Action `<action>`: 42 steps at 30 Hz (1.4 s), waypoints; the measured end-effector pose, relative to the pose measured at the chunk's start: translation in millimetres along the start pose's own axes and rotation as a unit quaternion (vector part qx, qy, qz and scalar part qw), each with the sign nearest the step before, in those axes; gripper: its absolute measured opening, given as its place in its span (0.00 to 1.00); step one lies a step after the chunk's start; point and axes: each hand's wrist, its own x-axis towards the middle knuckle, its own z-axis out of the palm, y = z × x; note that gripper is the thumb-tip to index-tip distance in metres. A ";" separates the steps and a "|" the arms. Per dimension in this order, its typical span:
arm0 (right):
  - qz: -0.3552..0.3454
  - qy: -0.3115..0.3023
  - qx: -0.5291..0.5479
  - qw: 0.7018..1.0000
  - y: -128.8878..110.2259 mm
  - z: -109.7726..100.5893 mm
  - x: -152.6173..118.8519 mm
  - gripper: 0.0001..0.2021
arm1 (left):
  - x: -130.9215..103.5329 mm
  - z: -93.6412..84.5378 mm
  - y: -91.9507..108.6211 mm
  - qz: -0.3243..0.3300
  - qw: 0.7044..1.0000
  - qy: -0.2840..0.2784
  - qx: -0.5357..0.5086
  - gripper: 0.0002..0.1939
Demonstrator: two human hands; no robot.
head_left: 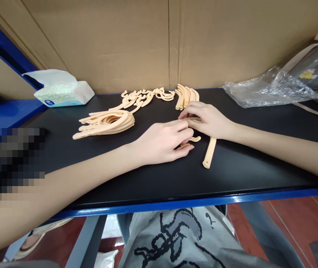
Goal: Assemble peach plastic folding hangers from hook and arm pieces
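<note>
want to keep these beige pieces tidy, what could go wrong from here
The stack of curved pieces sits just beyond the left forearm, so a sweep of that arm might spread it. The straight beige piece juts out toward the near side from under the right hand and could get knocked. The hooked pieces at the back lie jumbled and overlapping, so they may snag if one is pulled out.

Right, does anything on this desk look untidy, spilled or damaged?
The small hooked pieces at the back lie jumbled, untidy beside the aligned curved pieces to their right. No spill or damage shows.
</note>
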 end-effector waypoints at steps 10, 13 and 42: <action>0.002 0.000 0.006 1.000 1.0 1.0 -0.2 0.10 | 0.2 0.4 0.2 -0.007 1.000 -0.010 0.000 0.11; 0.001 -0.001 0.004 1.000 1.1 1.1 -0.3 0.10 | 0.0 0.3 0.1 -0.004 1.000 -0.009 0.001 0.10; -0.029 -0.003 0.010 1.000 3.2 1.4 -0.3 0.10 | 1.2 2.6 -3.6 -0.031 0.998 -0.050 -0.036 0.13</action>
